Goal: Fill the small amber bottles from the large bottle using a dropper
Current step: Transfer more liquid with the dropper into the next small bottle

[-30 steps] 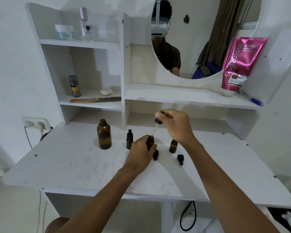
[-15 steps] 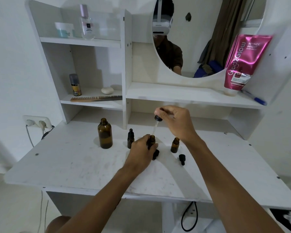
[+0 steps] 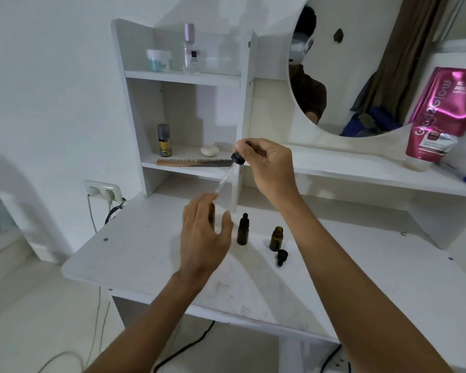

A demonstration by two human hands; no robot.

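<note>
Dropper point(image 3: 228, 175), pinched in right fingers point(image 3: 250, 149), now off small bottle point(image 3: 276, 238) and over big bottle point(image 3: 212, 215), left fingers point(image 3: 197, 214) spread before it: refill due.

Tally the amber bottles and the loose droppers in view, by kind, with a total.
Small amber bottles: 2, capped bottle and open bottle
Large amber bottle: 1, mostly behind the left hand
Loose droppers: 2, held dropper in the right hand, lying dropper on the desk
Total: 5
</note>
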